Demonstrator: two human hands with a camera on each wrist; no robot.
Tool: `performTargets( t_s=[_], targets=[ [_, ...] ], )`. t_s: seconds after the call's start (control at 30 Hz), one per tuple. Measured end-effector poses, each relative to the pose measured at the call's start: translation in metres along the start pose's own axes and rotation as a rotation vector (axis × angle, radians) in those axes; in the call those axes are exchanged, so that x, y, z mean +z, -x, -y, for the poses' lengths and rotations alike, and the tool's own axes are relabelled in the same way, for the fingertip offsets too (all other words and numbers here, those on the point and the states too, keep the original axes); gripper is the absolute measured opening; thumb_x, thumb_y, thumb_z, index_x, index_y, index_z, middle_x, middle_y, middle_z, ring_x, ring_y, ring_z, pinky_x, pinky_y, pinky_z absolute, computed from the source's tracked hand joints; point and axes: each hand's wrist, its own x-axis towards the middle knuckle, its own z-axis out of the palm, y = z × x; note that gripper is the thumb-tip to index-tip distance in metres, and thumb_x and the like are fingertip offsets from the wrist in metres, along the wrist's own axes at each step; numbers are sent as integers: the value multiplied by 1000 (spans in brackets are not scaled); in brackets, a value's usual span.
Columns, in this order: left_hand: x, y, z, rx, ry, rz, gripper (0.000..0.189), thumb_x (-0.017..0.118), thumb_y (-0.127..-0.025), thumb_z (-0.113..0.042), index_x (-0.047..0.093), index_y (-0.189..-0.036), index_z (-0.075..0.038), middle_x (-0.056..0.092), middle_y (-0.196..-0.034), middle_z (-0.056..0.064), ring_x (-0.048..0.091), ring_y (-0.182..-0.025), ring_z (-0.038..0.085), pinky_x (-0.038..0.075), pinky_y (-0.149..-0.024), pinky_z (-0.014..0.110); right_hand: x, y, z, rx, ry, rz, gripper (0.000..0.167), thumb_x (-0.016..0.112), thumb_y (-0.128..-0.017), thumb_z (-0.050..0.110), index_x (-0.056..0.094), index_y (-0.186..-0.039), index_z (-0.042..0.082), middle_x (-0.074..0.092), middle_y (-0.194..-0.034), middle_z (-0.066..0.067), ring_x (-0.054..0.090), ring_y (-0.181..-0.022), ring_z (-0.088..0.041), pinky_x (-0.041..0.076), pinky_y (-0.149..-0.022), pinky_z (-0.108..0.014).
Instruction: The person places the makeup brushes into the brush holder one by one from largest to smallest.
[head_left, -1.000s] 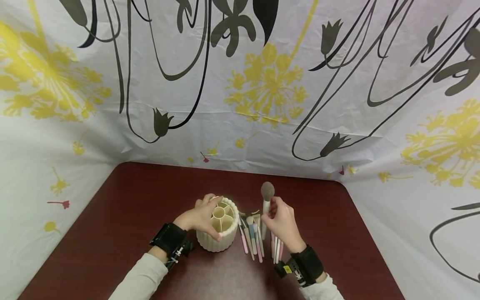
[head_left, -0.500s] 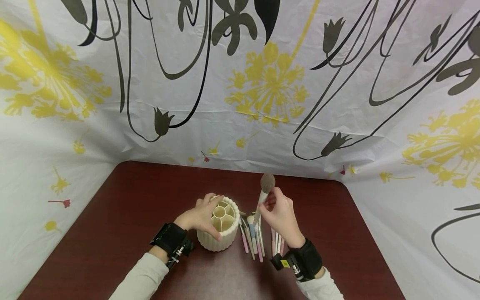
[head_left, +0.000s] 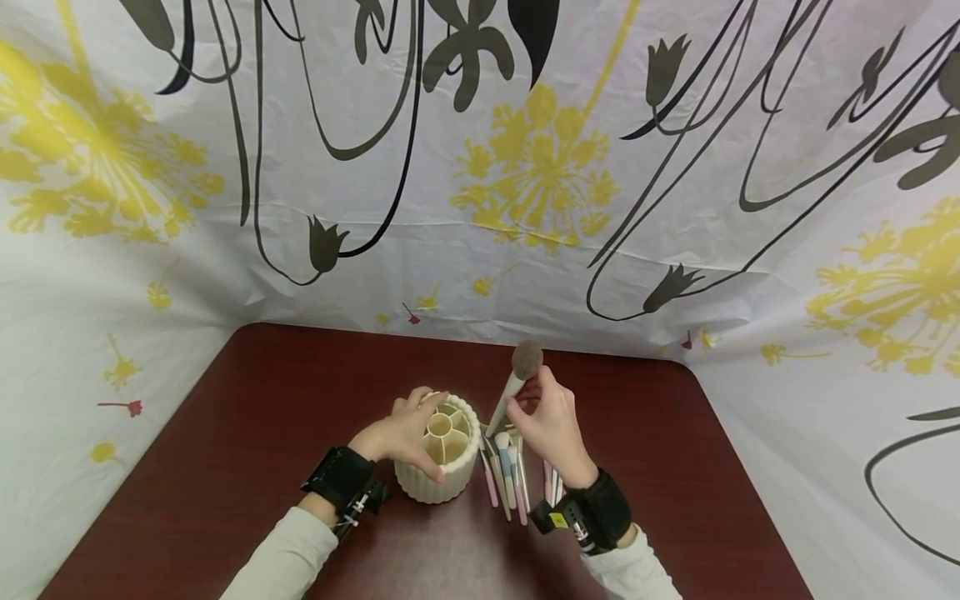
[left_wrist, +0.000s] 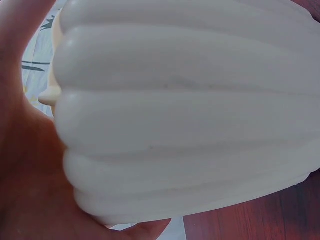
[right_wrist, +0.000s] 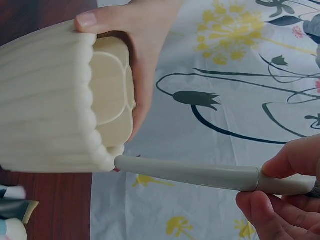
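A cream ribbed brush holder [head_left: 431, 485] with a scalloped rim and divided compartments stands upright on the table. My left hand [head_left: 401, 433] grips it across the top, thumb on the near side and fingers on the far side. Between thumb and fingers, my right hand [head_left: 553, 425] pinches a large makeup brush [head_left: 527, 360], fluffy grey-brown head up. The white handle [right_wrist: 195, 172] slants down toward the holder; in the right wrist view its end overlaps the rim, and I cannot tell whether they touch. Ribbed wall [left_wrist: 190, 120] fills most of the left wrist view.
Several thinner makeup brushes [head_left: 510, 483] lie between the holder and my right hand. More pink and white handles [head_left: 553, 483] lie partly hidden under the right wrist. The dark red table [head_left: 315, 375] ends at a patterned white cloth [head_left: 390, 275].
My right hand has moved left with the makeup brush, bringing it from upright to a slant with the handle end near the holder's rim. The left hand and holder have stayed in place.
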Motion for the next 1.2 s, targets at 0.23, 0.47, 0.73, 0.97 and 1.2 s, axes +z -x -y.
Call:
performTargets(
  t_s=[0.23,0.47,0.73,0.97,1.2],
  targets=[
    [2,1,0,-6,-21,-1,118,87,-44,-40,26,-143,-15,18,-144,15,24,-122,41,42,-80,48,0,-12,26,19,-13,-9,31,64,-81,11,50,-108,2,59,-84,-11,62,-72,-17,50,-60,-25],
    [2,1,-1,-5,-20,-5,118,87,-45,-41,27,-142,-16,18,-144,14,25,-122,41,42,-80,48,7,-18,43,159,17,47,35,69,-74,-2,51,-103,-1,62,-85,-12,64,-74,-21,51,-62,-25],
    [-1,0,-2,-20,-29,-5,119,87,-44,-41,26,-143,-17,20,-143,13,26,-121,38,42,-80,47,18,-16,38,144,5,88,30,67,-75,-3,51,-100,0,63,-84,-12,64,-73,-19,51,-62,-22],
    [0,-1,-1,-13,-40,-10,119,88,-43,-41,27,-142,-16,19,-144,15,27,-120,39,42,-80,48,26,-14,35,167,14,113,30,66,-74,-4,51,-99,1,63,-82,-11,64,-72,-18,50,-62,-21],
    [-1,0,0,-24,-40,-7,119,88,-44,-40,27,-143,-17,18,-144,15,26,-122,39,42,-81,48,37,-9,32,168,67,155,29,68,-72,-2,52,-95,1,64,-78,-9,63,-69,-16,50,-60,-20]
  ],
)
